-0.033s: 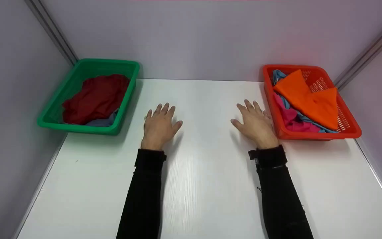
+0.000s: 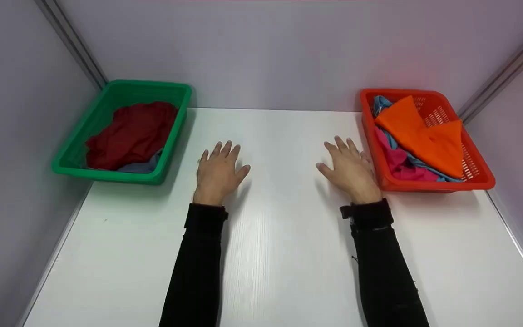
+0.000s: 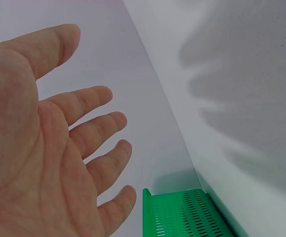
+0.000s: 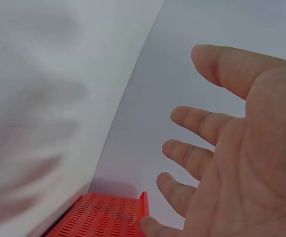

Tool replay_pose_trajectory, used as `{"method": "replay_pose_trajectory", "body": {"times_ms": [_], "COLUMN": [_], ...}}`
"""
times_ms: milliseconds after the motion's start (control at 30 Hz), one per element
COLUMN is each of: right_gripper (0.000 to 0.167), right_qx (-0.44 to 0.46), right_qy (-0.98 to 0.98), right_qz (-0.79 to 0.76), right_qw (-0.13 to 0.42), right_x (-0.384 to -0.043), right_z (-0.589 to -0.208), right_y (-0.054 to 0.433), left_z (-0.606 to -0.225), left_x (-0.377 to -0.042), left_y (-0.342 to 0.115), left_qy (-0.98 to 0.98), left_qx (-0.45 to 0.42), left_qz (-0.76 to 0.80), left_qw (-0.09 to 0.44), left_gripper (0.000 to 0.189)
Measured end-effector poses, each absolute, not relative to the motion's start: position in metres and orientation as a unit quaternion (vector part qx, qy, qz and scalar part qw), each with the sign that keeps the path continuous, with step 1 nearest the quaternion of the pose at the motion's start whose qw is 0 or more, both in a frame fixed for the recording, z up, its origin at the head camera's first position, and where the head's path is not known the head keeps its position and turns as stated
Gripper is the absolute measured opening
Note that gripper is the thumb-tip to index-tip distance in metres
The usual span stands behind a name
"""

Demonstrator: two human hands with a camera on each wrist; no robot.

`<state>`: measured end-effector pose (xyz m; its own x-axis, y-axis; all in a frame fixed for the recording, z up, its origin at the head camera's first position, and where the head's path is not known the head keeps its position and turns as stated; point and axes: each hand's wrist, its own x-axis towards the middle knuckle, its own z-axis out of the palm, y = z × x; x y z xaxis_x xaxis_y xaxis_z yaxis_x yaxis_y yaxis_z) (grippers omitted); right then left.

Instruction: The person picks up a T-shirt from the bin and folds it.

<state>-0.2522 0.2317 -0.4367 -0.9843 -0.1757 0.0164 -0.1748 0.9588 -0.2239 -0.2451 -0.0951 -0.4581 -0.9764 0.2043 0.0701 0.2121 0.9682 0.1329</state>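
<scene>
My left hand (image 2: 217, 175) hovers palm down over the white table, fingers spread, holding nothing. To its left stands a green basket (image 2: 164, 163) with a dark red cloth (image 2: 134, 134) lying over a grey-blue one (image 2: 140, 167). My right hand (image 2: 350, 170) is likewise spread, with nothing in it, close beside the red basket (image 2: 438, 185). In that basket an orange cloth (image 2: 429, 141) lies on top of a pink cloth (image 2: 402, 165) and a blue cloth (image 2: 382, 104). Both wrist views show bare palms with relaxed fingers.
The white table (image 2: 279, 254) runs back to a pale wall (image 2: 270, 54). Side panels close it in at left and right, with grey metal strips (image 2: 75, 43) in the corners. Each basket sits near a back corner.
</scene>
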Motion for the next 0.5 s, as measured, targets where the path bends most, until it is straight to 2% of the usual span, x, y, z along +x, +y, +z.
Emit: {"method": "replay_pose_trajectory", "body": {"times_ms": [300,500], "right_gripper": [0.066,0.064], "right_qx": [-0.086,-0.103], "right_qy": [0.99,0.988], "right_qz": [-0.107,-0.107], "right_qw": [0.003,-0.043], "right_x": [-0.2544,-0.2571], "right_z": [-0.4334,-0.4293], "right_y": [0.2319,0.2357], "left_z": [-0.4521,-0.4497], "left_x": [-0.2453,-0.2443], "left_y": [-0.0954,-0.0957], "left_qy": [-0.993,-0.992], "left_qx": [-0.099,-0.099], "left_qz": [-0.064,-0.066], "left_qw": [0.026,0.028], "left_gripper": [0.067,0.067]}}
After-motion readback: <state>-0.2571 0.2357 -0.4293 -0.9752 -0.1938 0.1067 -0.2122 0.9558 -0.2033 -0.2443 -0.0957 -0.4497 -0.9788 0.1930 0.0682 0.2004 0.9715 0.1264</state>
